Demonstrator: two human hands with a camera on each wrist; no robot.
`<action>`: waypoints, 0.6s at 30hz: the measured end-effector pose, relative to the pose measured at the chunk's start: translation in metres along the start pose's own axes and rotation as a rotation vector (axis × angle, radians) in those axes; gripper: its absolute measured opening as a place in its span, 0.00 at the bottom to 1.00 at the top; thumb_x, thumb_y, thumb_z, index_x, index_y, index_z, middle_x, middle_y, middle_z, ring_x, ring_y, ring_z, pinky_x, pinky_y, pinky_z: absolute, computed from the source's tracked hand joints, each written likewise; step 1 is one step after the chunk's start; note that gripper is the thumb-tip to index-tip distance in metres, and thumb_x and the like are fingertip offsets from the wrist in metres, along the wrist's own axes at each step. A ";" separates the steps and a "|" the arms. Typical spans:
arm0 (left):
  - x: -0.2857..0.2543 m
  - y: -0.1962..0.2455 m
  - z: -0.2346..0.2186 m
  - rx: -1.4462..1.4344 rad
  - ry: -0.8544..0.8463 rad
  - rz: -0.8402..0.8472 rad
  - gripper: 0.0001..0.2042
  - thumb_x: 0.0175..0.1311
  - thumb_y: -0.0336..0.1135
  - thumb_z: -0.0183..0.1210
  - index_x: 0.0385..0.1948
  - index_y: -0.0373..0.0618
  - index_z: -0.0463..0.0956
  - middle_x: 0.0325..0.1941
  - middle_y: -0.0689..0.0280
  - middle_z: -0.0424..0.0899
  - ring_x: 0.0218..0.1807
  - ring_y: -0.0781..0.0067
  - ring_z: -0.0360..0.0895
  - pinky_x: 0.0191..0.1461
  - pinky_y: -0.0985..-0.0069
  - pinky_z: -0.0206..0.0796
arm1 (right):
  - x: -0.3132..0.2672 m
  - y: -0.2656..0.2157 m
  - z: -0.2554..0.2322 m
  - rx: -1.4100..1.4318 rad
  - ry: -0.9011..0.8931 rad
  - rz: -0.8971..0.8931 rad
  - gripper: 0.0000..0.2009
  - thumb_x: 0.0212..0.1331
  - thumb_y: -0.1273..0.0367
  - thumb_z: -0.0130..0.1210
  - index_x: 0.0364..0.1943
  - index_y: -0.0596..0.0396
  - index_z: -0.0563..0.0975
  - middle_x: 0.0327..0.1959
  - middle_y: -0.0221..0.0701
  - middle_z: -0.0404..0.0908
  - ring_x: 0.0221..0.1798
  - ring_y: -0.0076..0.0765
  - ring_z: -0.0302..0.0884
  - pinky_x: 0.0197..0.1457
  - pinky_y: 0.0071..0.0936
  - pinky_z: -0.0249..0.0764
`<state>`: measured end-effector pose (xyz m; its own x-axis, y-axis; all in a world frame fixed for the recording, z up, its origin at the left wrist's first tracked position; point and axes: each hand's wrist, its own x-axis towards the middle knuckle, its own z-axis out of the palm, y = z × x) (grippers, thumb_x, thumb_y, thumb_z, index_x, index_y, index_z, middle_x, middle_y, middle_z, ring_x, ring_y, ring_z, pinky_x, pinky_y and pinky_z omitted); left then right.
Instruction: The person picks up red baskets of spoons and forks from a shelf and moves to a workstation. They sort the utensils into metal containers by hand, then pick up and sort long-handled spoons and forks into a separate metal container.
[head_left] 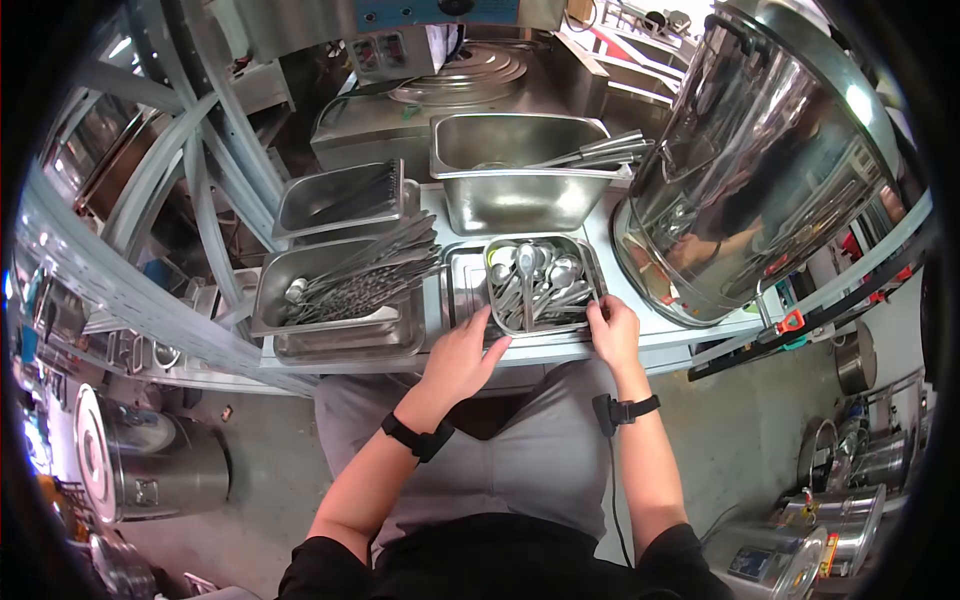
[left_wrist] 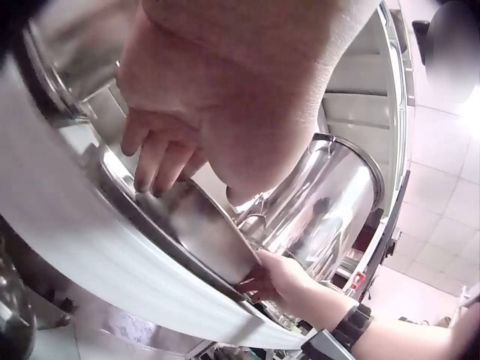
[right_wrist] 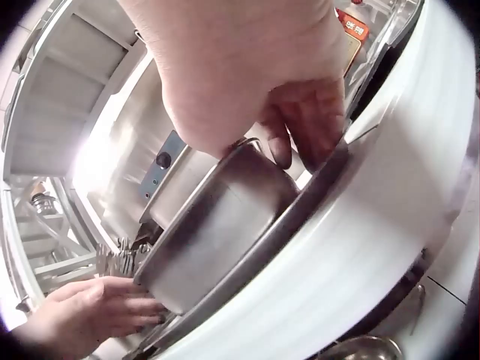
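A small steel pan [head_left: 497,318] full of spoons [head_left: 527,265] sits on a shallow steel tray [head_left: 462,275] at the table's near edge. Beside the pan's near left corner is my left hand [head_left: 462,358], its fingers straight along the left side and its thumb apart. My right hand [head_left: 616,335] grips the near right corner, its fingers bent down the outer side. The right wrist view shows the pan's smooth wall [right_wrist: 225,225] between both hands; the right thumb is hidden there. In the left wrist view, the left fingers [left_wrist: 161,161] point downward by the pan.
Left of the pan stands a steel container [head_left: 270,290] of forks and other cutlery, with another long container [head_left: 300,205] behind. A deep steel pan [head_left: 520,195] with handled utensils stands at the back. A tall steel pot [head_left: 760,170] is close on the right; shelf posts [head_left: 210,200] rise left.
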<state>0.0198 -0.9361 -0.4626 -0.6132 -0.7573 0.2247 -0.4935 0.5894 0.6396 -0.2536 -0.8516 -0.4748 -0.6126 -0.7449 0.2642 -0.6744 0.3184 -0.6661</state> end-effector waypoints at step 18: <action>0.035 0.018 0.013 0.289 -0.123 -0.030 0.36 0.73 0.61 0.56 0.76 0.51 0.64 0.46 0.55 0.81 0.43 0.49 0.85 0.45 0.54 0.78 | 0.006 0.016 -0.017 0.113 0.086 0.000 0.10 0.62 0.69 0.62 0.39 0.64 0.80 0.31 0.47 0.83 0.34 0.53 0.82 0.41 0.41 0.76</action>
<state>-0.0187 -0.9484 -0.4527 -0.6574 -0.7459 0.1070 -0.6561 0.6365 0.4055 -0.2750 -0.8409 -0.4719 -0.6488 -0.6906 0.3196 -0.6269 0.2470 -0.7389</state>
